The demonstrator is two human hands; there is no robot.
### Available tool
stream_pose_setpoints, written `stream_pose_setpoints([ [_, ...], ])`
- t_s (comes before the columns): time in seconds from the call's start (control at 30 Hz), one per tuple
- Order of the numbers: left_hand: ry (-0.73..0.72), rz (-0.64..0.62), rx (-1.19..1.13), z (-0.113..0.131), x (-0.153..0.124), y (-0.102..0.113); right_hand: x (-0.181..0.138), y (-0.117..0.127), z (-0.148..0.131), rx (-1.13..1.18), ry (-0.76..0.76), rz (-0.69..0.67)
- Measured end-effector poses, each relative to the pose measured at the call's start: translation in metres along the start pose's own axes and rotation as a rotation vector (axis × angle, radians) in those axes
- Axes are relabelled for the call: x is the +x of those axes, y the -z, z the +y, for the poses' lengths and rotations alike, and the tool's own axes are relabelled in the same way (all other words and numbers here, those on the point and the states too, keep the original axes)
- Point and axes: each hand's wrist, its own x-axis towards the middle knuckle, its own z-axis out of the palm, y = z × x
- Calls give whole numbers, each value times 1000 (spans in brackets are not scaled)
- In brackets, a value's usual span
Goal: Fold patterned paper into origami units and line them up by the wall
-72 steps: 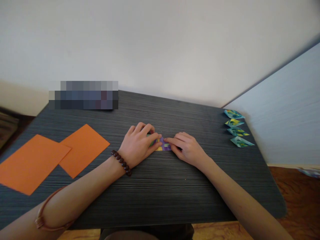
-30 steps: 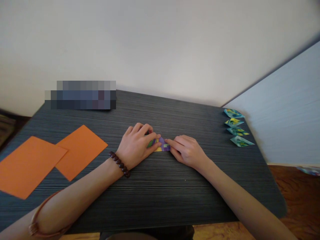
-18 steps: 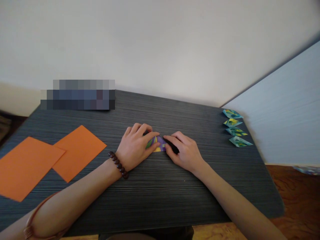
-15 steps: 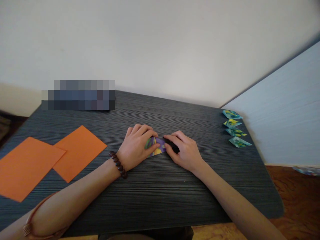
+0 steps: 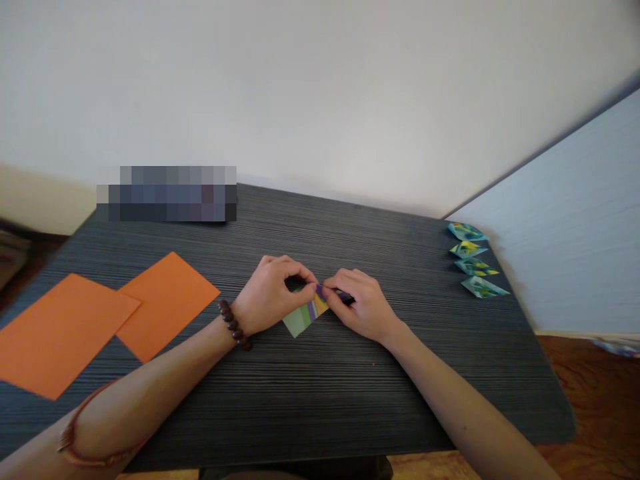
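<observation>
Two bare hands are close together near the middle of the dark tabletop (image 5: 300, 400), in the view from the head. Between them is one small patterned paper (image 5: 303, 320), with stripes of green, purple and yellow. The left hand (image 5: 267, 293) grasps the upper side of this paper: its thumb and index finger are pressed together at the tips, and behind the tips they make a rounded gap. The right hand (image 5: 363, 303) also pinches the paper, at its right end, with its fingers (image 5: 343, 287) just beside the tips of the left ones. A pale green end of the paper comes out below the left thumb, towards the person. Some part is hidden by the hands, so I cannot tell how it is folded there.

The left wrist wears a dark bead bracelet (image 5: 233, 323), and the same forearm has a thin brown band (image 5: 75, 447).

To the left, two orange sheets (image 5: 63, 337) lie flat, and their corners overlap. Behind them, at the far left, stands something blurred (image 5: 170, 197), which I cannot recognise. Four folded paper pieces (image 5: 483, 287), blue-green and yellow, form a row along the right edge, well apart from the hands. A pale wall (image 5: 300, 87) rises behind.
</observation>
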Motion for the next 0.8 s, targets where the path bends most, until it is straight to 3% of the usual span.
stream_pose_setpoints([
  [0.43, 4, -62, -16, -8, 4, 9, -4, 9, 5, 135, 0, 47],
  [0.57, -57, -111, -2, -4, 2, 8, -3, 7, 3, 103, -10, 13],
  [0.8, -19, -59, -20, -6, 3, 5, -2, 8, 4, 87, -61, 8],
])
